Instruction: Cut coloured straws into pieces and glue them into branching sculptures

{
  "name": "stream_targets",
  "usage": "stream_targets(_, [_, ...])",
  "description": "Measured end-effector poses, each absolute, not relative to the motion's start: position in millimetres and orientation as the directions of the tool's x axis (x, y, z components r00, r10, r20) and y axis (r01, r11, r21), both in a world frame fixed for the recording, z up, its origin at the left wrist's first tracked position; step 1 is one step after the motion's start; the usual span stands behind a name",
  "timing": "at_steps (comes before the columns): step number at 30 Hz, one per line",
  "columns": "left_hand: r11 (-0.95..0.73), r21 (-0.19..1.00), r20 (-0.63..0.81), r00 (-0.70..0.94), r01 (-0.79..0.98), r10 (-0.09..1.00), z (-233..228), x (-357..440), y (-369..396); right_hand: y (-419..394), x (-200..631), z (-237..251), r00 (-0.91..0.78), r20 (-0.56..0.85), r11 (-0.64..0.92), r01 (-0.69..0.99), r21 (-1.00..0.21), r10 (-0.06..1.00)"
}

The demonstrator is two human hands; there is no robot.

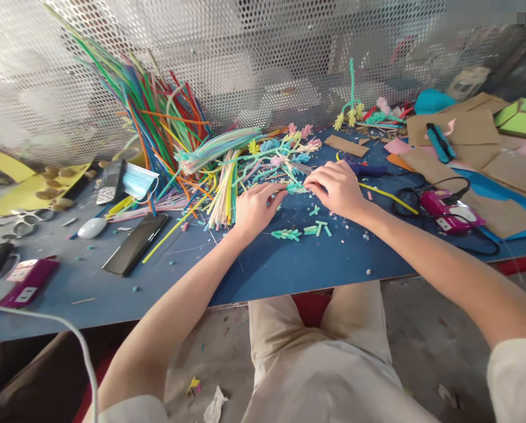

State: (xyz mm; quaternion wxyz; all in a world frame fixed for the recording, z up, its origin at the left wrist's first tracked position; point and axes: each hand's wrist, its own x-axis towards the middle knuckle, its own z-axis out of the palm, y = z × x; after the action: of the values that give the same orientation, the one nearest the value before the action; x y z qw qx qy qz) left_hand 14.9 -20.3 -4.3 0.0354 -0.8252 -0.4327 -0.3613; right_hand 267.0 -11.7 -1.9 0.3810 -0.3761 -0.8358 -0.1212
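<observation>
My left hand (258,210) is closed, with thumb and forefinger pinching a small teal piece made of short pipe cleaner lengths (294,187) just above the table. From the other side, my right hand (337,187) pinches at the same piece's right end; its fingertips partly cover the contact. Nearer to me lie several cut teal pipe cleaner pieces (286,235), some joined in a leaf-like row, and more pieces (319,228) beside them. Behind my right hand rests a dark blue glue gun (368,170). Finished-looking pipe cleaner flower sprigs (274,158) lie beyond both hands.
Bundles of coloured pipe cleaners (157,123) stand at the back left against a perforated metal screen (285,53). A black phone (135,244), a white mouse (92,228) and scissors (27,222) lie left. Right are a magenta power strip (450,210) with cables and cardboard (454,128).
</observation>
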Motion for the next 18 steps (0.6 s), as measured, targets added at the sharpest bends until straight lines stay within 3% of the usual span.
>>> stream_targets(10, [-0.59,0.317,0.646,0.286,0.743,0.708,-9.7,12.4,-16.7,-13.1,269.0,-3.0,-0.432,0.737,0.723,0.682,-0.11,0.519])
stream_targets(18, [-0.59,0.34,0.642,0.278,0.732,0.714,-9.5,17.5,-22.2,-10.8,267.6,-6.5,-0.499,0.741,0.751,0.66,-0.012,0.45])
